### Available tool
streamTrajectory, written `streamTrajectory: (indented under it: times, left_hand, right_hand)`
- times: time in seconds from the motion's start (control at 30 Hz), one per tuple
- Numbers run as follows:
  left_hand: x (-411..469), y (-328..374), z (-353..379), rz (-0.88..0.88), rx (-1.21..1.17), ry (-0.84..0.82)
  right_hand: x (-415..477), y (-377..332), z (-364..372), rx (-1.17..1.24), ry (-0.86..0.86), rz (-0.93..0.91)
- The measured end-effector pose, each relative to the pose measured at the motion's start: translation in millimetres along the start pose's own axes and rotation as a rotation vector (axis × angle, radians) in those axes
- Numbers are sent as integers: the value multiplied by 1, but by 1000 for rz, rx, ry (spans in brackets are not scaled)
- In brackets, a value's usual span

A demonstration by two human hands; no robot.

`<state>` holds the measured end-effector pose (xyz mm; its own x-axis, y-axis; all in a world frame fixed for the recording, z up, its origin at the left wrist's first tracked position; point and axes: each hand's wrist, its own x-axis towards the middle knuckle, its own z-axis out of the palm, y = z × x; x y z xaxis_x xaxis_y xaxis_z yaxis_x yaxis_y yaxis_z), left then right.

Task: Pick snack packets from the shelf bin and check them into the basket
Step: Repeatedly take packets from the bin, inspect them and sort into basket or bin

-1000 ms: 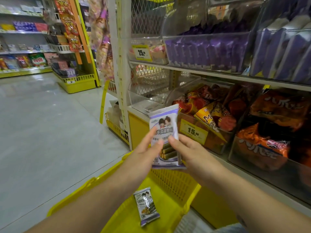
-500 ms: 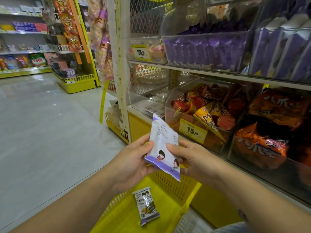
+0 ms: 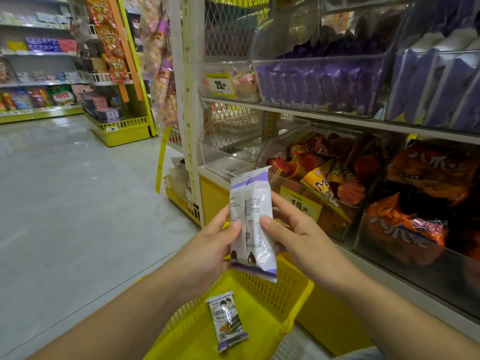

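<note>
A white and purple snack packet [image 3: 253, 222] stands upright between both hands above the yellow basket [image 3: 291, 292], its printed back side facing me. My left hand [image 3: 207, 253] pinches its left edge with thumb and fingers. My right hand [image 3: 296, 237] grips its right edge the same way. A second, smaller packet [image 3: 226, 320] of the same kind lies flat on the basket floor below.
Clear shelf bins line the right: an almost empty one [image 3: 228, 157] behind the held packet, orange and red snack bags [image 3: 324, 175] beside it, purple packs [image 3: 319, 81] on the shelf above. Grey aisle floor [image 3: 72, 203] opens to the left, with more shelving at the far end.
The packet was turned over between both hands: its picture front faced me a second ago, then it tilted, and now its back stands upright.
</note>
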<state>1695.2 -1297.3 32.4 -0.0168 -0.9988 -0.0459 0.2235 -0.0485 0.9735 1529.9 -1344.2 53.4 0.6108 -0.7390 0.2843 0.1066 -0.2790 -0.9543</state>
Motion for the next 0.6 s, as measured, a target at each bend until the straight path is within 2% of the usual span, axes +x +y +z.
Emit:
streamTrajectory:
  times: [0.23,0.43,0.6]
  left_hand:
    - [5,3,-13,66,12,-5]
    - [6,7,-21,24,-112,-39]
    - [6,8,-20,-45,-168,40]
  right_hand:
    - [-6,-13,-2,-85,-131,-86]
    - [-5,-17,-12,-4,-243,29]
    - [-2,-13,-18,-5,-284,86]
